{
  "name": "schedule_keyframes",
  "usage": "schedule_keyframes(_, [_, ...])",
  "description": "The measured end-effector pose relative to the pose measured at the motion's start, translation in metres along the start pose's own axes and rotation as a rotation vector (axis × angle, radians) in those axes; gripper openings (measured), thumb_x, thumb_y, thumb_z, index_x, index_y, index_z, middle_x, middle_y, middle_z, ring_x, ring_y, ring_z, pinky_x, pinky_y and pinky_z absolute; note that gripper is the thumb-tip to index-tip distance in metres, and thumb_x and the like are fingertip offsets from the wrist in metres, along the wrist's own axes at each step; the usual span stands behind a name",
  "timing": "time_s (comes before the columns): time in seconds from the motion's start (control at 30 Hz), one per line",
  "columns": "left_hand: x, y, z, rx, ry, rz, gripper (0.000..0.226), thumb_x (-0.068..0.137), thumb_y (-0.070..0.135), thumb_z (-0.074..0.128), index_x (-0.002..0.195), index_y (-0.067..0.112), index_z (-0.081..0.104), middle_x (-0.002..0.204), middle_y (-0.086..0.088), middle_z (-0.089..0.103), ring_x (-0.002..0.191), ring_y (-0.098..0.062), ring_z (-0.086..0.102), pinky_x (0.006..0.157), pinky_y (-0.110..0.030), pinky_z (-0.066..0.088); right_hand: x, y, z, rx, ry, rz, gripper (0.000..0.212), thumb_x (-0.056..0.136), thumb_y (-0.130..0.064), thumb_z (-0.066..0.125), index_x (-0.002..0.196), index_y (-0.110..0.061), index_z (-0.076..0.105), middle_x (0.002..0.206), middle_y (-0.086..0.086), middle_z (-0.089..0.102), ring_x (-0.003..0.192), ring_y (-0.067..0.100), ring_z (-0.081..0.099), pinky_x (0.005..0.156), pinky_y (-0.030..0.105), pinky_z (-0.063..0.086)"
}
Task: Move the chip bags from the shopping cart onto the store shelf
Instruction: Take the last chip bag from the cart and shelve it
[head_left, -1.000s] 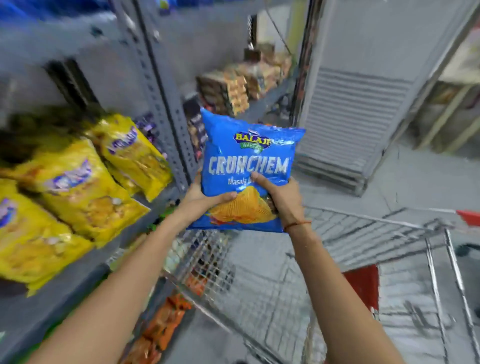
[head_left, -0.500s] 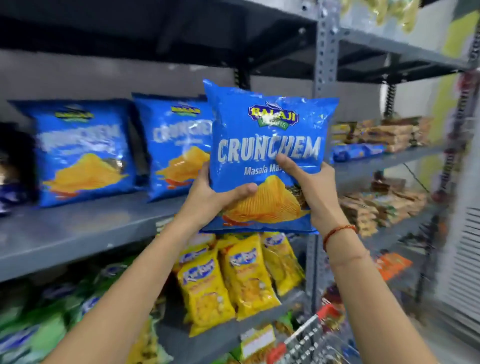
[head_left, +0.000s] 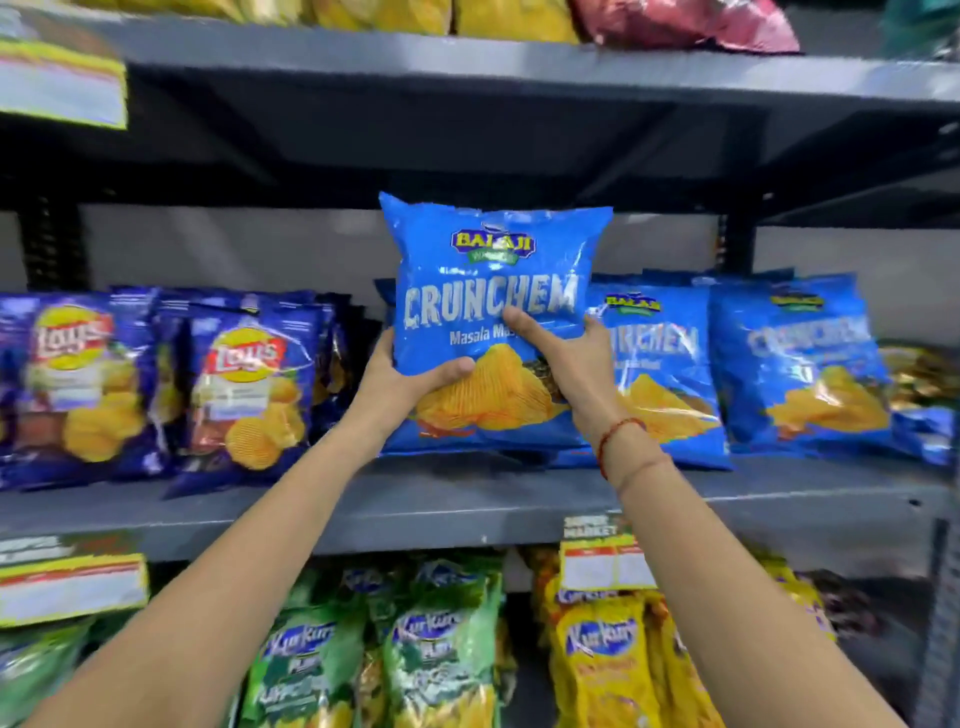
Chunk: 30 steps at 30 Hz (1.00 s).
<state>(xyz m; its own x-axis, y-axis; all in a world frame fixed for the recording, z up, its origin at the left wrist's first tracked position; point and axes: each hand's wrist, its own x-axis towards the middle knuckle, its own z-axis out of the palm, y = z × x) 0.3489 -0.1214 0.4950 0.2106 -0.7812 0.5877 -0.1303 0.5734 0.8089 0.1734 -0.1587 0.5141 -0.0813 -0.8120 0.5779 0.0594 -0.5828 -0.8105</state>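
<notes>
Fingers of both hands clamp one blue Crunchem bag (head_left: 488, 291) from its two lower sides. Left hand (head_left: 400, 384): thumb laid across the front over the printed chips, remaining fingers hidden behind the pack. Right hand (head_left: 576, 369): thumb stretched up onto the front beneath the lettering, other fingers wrapped out of sight round the right edge; a red thread bracelet (head_left: 615, 436) circles the wrist. Held upright and facing outward, the bag has its bottom seam at or just above the grey shelf board (head_left: 467, 493); contact cannot be determined. Just right of the right-hand fingers, two matching blue Crunchem bags (head_left: 795, 364) stand on the same board, the nearer one partly covered by the held pack. Left of the left-hand fingers, dark blue Lays bags (head_left: 249, 384) stand in a row. Below the hands, green and yellow Kurkure packs (head_left: 441, 654) fill the lower tier, with a price label (head_left: 602, 561) on the shelf edge.
</notes>
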Motion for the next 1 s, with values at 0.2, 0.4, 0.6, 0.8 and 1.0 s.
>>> schedule_keyframes(0.2, [0.015, -0.038, -0.029, 0.051, 0.057, -0.118, 0.062, 0.067, 0.018, 0.081, 0.121, 0.017, 0.05, 0.119, -0.003, 0.064, 0.099, -0.012, 0.063, 0.068, -0.018, 0.053, 0.009, 0.042, 0.038, -0.061, 0.01, 0.047, 0.04, 0.053, -0.058, 0.083, 0.075, -0.037, 0.057, 0.079, -0.03, 0.055, 0.073, -0.015, 0.057, 0.07, 0.01, 0.047])
schedule_keyframes(0.4, [0.019, -0.056, -0.035, 0.024, 0.048, -0.236, 0.06, 0.066, 0.025, 0.082, 0.116, 0.024, 0.049, 0.108, 0.003, 0.066, 0.091, -0.011, 0.066, 0.058, -0.018, 0.054, 0.01, 0.054, 0.049, -0.114, -0.023, 0.123, 0.113, 0.044, -0.077, 0.072, 0.134, -0.013, 0.052, 0.136, 0.006, 0.058, 0.13, 0.028, 0.048, 0.108, 0.049, 0.04])
schedule_keyframes(0.6, [0.018, -0.055, -0.034, 0.057, 0.068, -0.276, 0.068, 0.062, 0.034, 0.082, 0.118, 0.023, 0.045, 0.103, 0.005, 0.065, 0.089, -0.013, 0.067, 0.059, -0.021, 0.054, 0.013, 0.064, 0.051, -0.182, 0.052, 0.107, 0.102, 0.057, -0.068, 0.075, 0.135, -0.01, 0.045, 0.126, 0.007, 0.059, 0.124, 0.028, 0.051, 0.096, 0.037, 0.043])
schedule_keyframes(0.8, [-0.008, -0.046, -0.029, 0.443, 0.205, -0.119, 0.088, 0.07, 0.041, 0.077, 0.14, 0.018, 0.029, 0.138, -0.007, 0.047, 0.122, -0.022, 0.049, 0.091, -0.031, 0.045, 0.007, 0.059, 0.056, -0.357, 0.182, -0.098, 0.101, 0.071, -0.062, 0.069, 0.146, -0.01, 0.027, 0.144, 0.013, 0.043, 0.134, 0.029, 0.04, 0.106, 0.045, 0.038])
schedule_keyframes(1.0, [-0.067, -0.025, -0.068, 0.899, 0.173, 0.221, 0.074, 0.081, 0.052, 0.059, 0.142, 0.023, 0.029, 0.14, -0.002, 0.04, 0.129, -0.018, 0.035, 0.104, -0.038, 0.034, -0.017, 0.034, 0.083, -0.308, 0.221, -0.484, 0.057, 0.084, -0.036, 0.067, 0.132, -0.01, 0.047, 0.129, 0.013, 0.048, 0.117, 0.029, 0.05, 0.096, 0.033, 0.04])
